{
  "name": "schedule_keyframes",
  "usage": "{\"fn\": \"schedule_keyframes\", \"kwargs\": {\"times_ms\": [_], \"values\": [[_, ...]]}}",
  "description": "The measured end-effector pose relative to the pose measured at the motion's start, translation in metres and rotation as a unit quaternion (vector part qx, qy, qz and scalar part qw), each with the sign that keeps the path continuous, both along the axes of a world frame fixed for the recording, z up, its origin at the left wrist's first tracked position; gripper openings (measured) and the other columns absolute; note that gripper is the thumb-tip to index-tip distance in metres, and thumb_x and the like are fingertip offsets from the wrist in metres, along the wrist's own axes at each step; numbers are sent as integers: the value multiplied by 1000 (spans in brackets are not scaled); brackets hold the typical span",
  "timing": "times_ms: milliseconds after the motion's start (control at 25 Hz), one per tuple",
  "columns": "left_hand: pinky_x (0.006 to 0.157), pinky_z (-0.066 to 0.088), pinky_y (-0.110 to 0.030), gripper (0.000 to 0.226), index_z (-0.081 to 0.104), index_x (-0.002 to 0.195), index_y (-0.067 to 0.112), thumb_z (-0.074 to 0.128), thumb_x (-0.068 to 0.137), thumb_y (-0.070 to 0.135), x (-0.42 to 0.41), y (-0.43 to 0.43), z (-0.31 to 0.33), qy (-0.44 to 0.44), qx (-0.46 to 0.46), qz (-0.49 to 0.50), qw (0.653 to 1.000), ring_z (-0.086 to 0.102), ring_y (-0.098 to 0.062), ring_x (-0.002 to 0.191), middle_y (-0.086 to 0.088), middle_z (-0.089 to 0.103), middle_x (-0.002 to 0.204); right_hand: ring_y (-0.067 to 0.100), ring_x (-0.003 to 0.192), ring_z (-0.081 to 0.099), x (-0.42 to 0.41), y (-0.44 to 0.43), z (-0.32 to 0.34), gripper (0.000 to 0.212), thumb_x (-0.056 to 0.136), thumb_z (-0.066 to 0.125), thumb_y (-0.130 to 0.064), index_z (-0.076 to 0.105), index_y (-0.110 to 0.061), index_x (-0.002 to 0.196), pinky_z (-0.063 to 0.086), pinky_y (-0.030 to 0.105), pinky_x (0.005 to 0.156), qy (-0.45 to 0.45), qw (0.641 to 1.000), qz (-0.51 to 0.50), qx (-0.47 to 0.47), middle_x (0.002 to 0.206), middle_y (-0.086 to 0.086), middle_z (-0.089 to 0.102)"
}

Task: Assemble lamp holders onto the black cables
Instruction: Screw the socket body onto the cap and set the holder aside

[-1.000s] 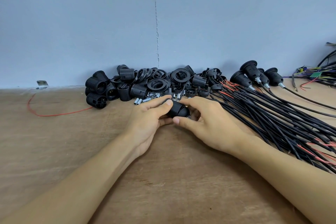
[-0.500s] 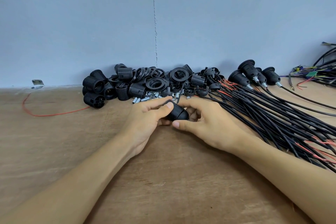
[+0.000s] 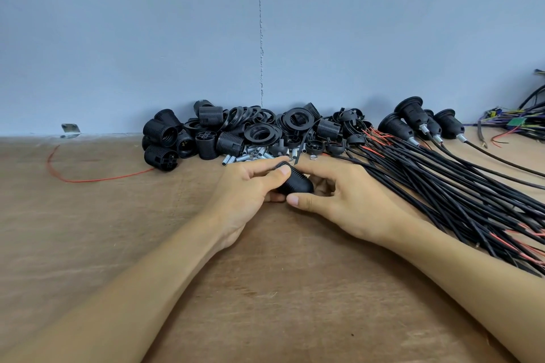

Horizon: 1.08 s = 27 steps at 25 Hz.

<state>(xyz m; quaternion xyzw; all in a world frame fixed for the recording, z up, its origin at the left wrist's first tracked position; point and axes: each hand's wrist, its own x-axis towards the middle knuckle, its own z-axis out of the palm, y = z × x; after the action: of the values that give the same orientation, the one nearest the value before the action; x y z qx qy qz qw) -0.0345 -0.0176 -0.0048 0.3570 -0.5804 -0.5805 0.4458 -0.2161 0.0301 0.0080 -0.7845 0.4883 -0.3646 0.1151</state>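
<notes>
A black ribbed lamp holder (image 3: 296, 183) lies between my two hands just above the wooden table. My left hand (image 3: 249, 186) grips its left end, thumb on top. My right hand (image 3: 339, 194) curls round its right end, thumb below and index finger over the top; what the right fingers hold behind the holder is hidden. A thick bundle of black cables (image 3: 448, 186) with red wire ends fans out to the right, passing under my right wrist.
A heap of loose black holder shells, rings and caps (image 3: 250, 132) lies against the blue wall, with small metal tubes (image 3: 247, 158) in front. Several assembled holders on cables (image 3: 418, 124) lie at the back right. A red wire (image 3: 88, 178) lies left; coloured wiring (image 3: 519, 124) far right.
Both hands keep their hold on the lamp holder in the same spot. My right index finger has stretched a little further over the top of the holder.
</notes>
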Motion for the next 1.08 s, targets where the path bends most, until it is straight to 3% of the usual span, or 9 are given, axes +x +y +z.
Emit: {"fn": "schedule_keyframes", "kwargs": {"times_ms": [120,200,280,400,520,680,800,960,1080], "values": [[90,60,-38,20,77,112,17,69,95,9,-4,1,-2,-1,-15,18,1000,73,-17,104,-2,79,104,6,76,52,-2,-3,-2,47,89,73,-31,60,-36,134,42,16,71,33,999,-1,-20,93,-16,64],[82,60,-26,22,77,103,26,75,90,9,-6,1,-3,-23,-44,41,998,73,-8,96,8,79,96,7,89,56,-8,-6,-3,47,91,68,-36,55,-39,136,49,30,83,88,996,-20,-19,105,-14,65],[79,55,-16,25,75,100,32,81,83,13,-5,0,-5,-81,-91,73,990,71,-1,91,15,77,92,14,103,55,-16,-9,-5,48,92,66,-37,51,-41,138,46,42,93,126,991,-53,-5,113,-10,64],[83,53,-21,28,73,101,34,85,80,19,-6,-1,-4,-149,-126,87,977,70,0,87,18,77,91,15,118,49,-25,-14,-8,52,94,65,-31,48,-40,142,33,42,106,139,985,-97,0,126,-15,59],[84,52,-22,29,71,102,36,83,82,19,-7,-1,-2,-188,-151,91,966,69,3,84,20,76,90,12,122,47,-27,-16,-8,52,95,64,-26,49,-37,143,31,44,111,129,986,-105,3,128,-16,57],[72,47,-7,28,71,106,33,79,85,16,-9,-3,-3,-214,-162,109,957,67,5,79,17,75,91,13,120,51,-22,-17,-7,49,94,65,-21,53,-31,141,35,47,110,113,988,-102,12,124,-11,62],[66,42,-2,27,70,109,30,79,84,22,-9,-6,-3,-245,-177,134,944,63,7,76,17,71,92,15,116,58,-14,-20,-1,36,94,60,-13,66,-24,128,42,46,106,28,993,-119,-9,122,-5,67],[66,41,-3,28,69,111,30,79,84,26,-8,-6,-4,-251,-180,139,941,61,8,75,15,69,93,13,98,61,8,-39,17,19,97,58,-24,74,-23,107,46,33,94,-1,985,-169,-45,101,-3,70],[73,46,-12,30,70,113,27,78,84,24,-7,-6,-4,-245,-179,133,944,62,3,76,12,71,94,15,91,62,26,-74,37,18,94,63,-34,74,-28,107,49,33,87,31,986,-164,15,91,-5,67]]}}
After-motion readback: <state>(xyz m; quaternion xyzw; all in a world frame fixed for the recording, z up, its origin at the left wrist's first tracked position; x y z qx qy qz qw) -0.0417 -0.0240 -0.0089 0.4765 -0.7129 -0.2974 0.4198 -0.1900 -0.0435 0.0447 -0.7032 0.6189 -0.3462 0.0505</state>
